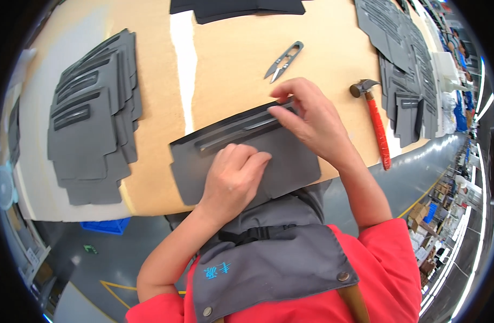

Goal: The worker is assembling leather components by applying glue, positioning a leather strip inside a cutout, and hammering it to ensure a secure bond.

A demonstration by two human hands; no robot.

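Observation:
A dark grey flat panel (290, 161) lies in front of me at the table's near edge. It has a black strip along its far edge and a long slot-like band (241, 133) with a shiny piece in it. My left hand (231, 177) rests on the panel's near half with its fingers curled in; whether they pinch anything is hidden. Over the panel's far right corner is my right hand (314, 121), thumb and fingers apart, nothing visible between them. Thread snips (283, 62) lie beyond that hand. To its right lies a hammer (377, 126) with a red handle.
Overlapping grey panels form a stack (93, 118) on the left of the table (155, 107). Another pile of grey panels (403, 59) is at the right. Black material (236, 8) lies at the far edge of view. A blue bin (107, 226) sits below the table.

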